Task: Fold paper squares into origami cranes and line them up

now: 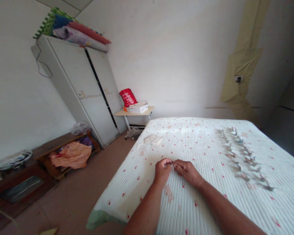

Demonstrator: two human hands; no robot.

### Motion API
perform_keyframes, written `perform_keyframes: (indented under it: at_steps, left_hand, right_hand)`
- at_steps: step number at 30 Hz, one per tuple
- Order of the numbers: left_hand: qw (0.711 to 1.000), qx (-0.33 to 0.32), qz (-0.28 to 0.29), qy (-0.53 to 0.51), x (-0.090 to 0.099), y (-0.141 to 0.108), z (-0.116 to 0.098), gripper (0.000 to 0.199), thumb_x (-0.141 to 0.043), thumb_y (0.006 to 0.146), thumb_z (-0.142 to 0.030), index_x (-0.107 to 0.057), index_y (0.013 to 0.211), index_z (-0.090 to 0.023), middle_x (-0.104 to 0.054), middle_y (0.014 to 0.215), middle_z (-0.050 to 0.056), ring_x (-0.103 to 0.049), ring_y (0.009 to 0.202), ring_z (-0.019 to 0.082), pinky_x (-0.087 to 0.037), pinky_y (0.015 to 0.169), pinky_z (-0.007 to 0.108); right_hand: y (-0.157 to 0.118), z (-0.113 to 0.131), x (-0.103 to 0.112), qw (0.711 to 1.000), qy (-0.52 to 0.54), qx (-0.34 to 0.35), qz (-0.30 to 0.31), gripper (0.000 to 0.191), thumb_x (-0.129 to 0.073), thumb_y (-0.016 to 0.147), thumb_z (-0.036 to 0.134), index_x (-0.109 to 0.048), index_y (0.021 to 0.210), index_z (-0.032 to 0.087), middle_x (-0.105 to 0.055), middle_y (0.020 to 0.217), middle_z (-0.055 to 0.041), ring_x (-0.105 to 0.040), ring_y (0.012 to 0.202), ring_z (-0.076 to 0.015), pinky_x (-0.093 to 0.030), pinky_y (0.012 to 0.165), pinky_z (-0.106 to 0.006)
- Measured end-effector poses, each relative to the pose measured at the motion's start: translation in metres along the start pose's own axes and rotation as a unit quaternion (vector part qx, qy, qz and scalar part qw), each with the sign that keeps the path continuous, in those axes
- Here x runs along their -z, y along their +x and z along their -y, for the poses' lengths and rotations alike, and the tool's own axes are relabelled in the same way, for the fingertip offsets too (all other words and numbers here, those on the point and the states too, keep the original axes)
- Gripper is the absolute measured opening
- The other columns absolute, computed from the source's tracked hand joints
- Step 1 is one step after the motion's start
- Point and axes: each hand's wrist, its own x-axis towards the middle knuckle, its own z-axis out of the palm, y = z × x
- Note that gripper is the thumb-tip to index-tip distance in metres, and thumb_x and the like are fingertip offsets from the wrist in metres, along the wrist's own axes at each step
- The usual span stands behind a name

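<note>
My left hand (163, 171) and my right hand (188, 171) meet just above the bed, fingertips pinched close together. Between them shows a sliver of a tiny pale thing (171, 164), mostly hidden by the fingers and too small to name. Beneath lies a white ribbed bedspread (201, 199) with red dots and faint flower prints. To the right of my hands, small grey and brown objects (247, 151) stand in two rows, blurred in outline. Beyond my left hand, a pale, crumpled packet (153, 139) rests near the bed's left edge.
Against the far wall, a small table (120, 113) carries a red bag (127, 97) and a white box (138, 108). Foam mats (88, 31) lie on a grey cabinet (71, 75). Left of the bed, a low wooden stand (47, 143) holds an orange plastic bag (72, 156).
</note>
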Motion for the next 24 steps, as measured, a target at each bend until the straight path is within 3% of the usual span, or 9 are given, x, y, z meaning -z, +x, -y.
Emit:
perform_keyframes:
  at_steps: [11, 24]
  left_hand:
    - [1.0, 0.005, -0.006, -0.01, -0.0008, 0.0017, 0.0046, 0.023, -0.045, 0.064, -0.012, -0.066, 0.072, -0.014, -0.066, 0.07, 0.002, -0.058, 0.067, 0.014, -0.044, 0.064, 0.022]
    - [1.0, 0.013, -0.007, -0.019, -0.0002, 0.0011, 0.0012, 0.023, -0.044, 0.063, -0.012, -0.065, 0.071, -0.013, -0.064, 0.065, 0.002, -0.056, 0.063, 0.013, -0.043, 0.062, 0.022]
  right_hand:
    - [0.0, -0.0078, -0.003, 1.0, 0.013, -0.001, 0.012, 0.025, -0.045, 0.083, 0.033, -0.063, 0.093, 0.018, -0.065, 0.081, -0.0021, -0.06, 0.074, -0.0148, -0.046, 0.071, -0.025]
    - [-0.0005, -0.0075, -0.0037, 0.999, 0.029, 0.0, 0.017, 0.026, -0.043, 0.083, 0.031, -0.064, 0.094, 0.018, -0.065, 0.08, -0.0014, -0.059, 0.071, -0.0137, -0.045, 0.065, -0.022]
